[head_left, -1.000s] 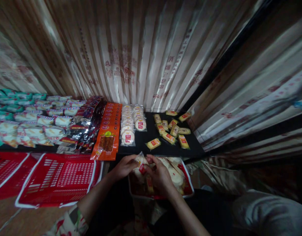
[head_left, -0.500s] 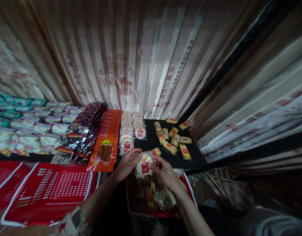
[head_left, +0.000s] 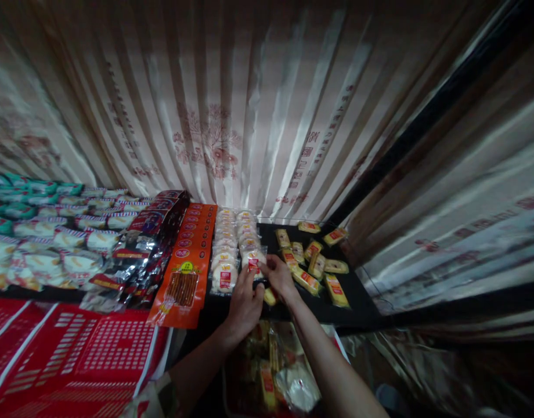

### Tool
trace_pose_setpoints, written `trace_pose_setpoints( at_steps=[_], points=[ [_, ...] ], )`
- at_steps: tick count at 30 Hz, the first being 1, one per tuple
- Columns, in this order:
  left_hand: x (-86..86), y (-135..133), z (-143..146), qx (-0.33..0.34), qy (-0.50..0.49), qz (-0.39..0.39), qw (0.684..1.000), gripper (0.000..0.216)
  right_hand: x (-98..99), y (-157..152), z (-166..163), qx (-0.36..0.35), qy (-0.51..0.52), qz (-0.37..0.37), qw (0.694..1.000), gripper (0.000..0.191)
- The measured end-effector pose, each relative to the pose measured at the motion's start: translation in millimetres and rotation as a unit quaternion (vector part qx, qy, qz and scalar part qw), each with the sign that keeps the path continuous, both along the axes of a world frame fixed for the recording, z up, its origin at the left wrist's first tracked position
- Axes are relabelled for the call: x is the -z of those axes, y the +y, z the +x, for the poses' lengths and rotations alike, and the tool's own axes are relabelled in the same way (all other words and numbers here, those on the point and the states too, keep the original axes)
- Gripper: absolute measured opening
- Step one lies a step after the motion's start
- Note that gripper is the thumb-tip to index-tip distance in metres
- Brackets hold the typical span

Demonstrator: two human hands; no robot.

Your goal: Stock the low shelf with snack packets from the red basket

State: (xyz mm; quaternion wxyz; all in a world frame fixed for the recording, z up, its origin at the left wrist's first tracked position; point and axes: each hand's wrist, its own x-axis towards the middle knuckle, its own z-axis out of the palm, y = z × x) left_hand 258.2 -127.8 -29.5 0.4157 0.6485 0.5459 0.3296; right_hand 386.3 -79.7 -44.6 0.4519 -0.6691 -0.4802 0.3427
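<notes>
A clear-wrapped round white cake with a red label [head_left: 253, 261] lies at the front end of the right-hand row of similar wrapped cakes [head_left: 247, 229]. My left hand [head_left: 244, 305] touches its near edge, fingers bent against the wrapper. From the right side, my right hand [head_left: 279, 280] pinches the edge of the same packet between thumb and fingers. Left of it runs a second row of wrapped round cakes [head_left: 224, 276]. A small yellow packet [head_left: 270, 296] shows partly beneath my right hand.
Several yellow packaged cakes [head_left: 335, 290] are scattered on the black table [head_left: 358, 302]. An orange snack packet [head_left: 183, 284], dark shiny packets [head_left: 140, 255] and white bread packs [head_left: 82, 261] fill the left. Below are a red basket [head_left: 114, 348] and a container with wrapped cakes [head_left: 297, 383].
Both hands have moved forward with the wrapped round cake, from above the container to the front of the right-hand row. The view has shifted slightly.
</notes>
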Motion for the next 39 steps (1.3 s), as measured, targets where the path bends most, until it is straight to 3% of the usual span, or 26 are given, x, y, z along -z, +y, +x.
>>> trace_pose_setpoints(
  at_steps=[8, 13, 23, 32, 39],
  points=[
    [17.5, 17.0, 15.5, 0.002, 0.021, -0.033, 0.999, 0.052, 9.6, 16.1, 0.2, 0.005, -0.198, -0.080, 0.977, 0.025],
    [18.0, 20.3, 16.3, 0.016, 0.034, -0.041, 0.998, 0.053, 13.2, 21.5, -0.2, 0.017, -0.281, -0.066, 0.957, 0.031],
    [32.1, 24.2, 18.4, 0.014, 0.049, -0.029, 0.998, 0.055, 17.4, 25.7, -8.7, 0.013, -0.295, -0.041, 0.955, 0.036],
    [32.8, 22.1, 21.2, 0.000, 0.033, -0.015, 0.999, 0.052, 16.4, 26.9, -11.1, 0.003, -0.307, -0.035, 0.951, 0.036],
    [27.8, 0.5, 10.2, -0.011, 0.007, 0.089, 0.996, 0.036, 1.1, -9.5, -3.9, 0.041, -0.256, 0.102, 0.961, 0.042]
  ],
)
